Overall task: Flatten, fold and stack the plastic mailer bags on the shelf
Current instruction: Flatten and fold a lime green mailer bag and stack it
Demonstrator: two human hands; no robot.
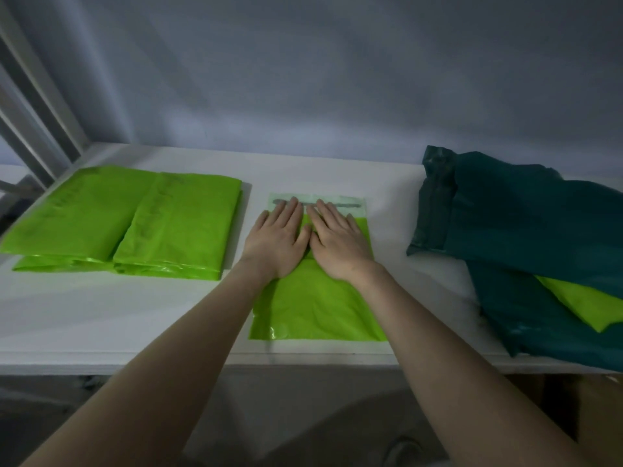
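Observation:
A lime-green mailer bag point(313, 311) lies flat in the middle of the white shelf point(101, 315), its pale adhesive flap point(350, 201) at the far end. My left hand point(278, 239) and my right hand point(337, 239) press side by side on its upper half, fingers straight and reaching the flap. To the left sits a stack of folded lime-green bags point(135, 224). On the right lies a loose heap of dark teal bags point(526, 230) with one lime-green bag point(586, 305) tucked between them.
A grey wall point(320, 79) stands directly behind the shelf. A metal shelf upright point(30, 123) runs up the left side. The teal heap hangs over the shelf's front edge at the right.

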